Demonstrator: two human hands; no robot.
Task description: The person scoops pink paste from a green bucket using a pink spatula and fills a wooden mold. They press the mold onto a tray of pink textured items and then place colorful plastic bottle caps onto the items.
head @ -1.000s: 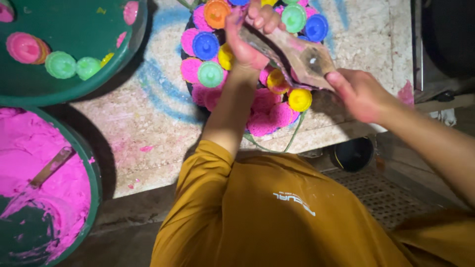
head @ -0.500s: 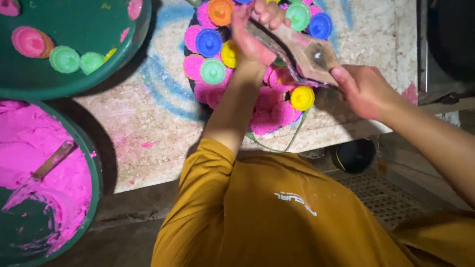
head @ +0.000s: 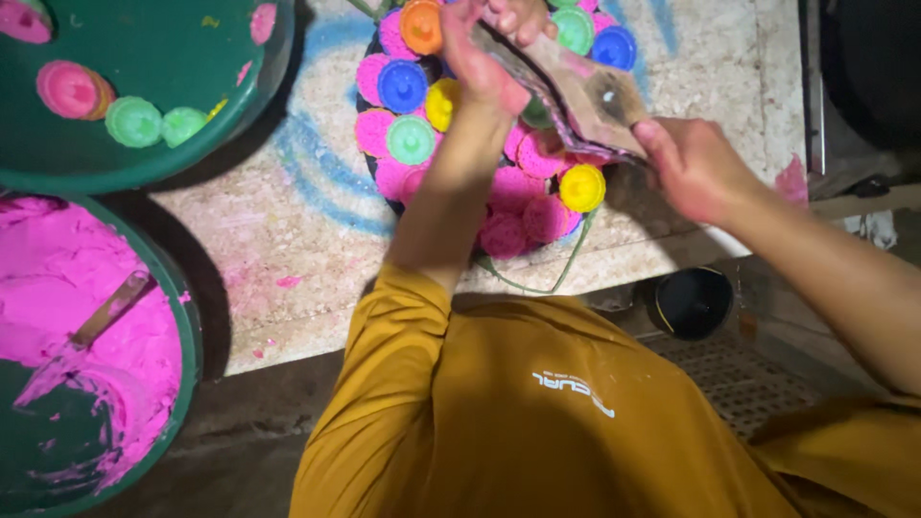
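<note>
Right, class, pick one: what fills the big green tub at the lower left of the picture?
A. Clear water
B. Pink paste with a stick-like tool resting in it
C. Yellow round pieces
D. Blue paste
B: the big green tub at the lower left holds bright pink paste, and a brownish stick-like tool lies in it.

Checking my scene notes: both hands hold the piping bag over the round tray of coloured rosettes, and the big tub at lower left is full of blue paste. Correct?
Not quite. In the head view the paste in the big tub is pink, not blue. The rest holds: the left hand and the right hand both hold the piping bag over the round tray of coloured rosettes.
</note>
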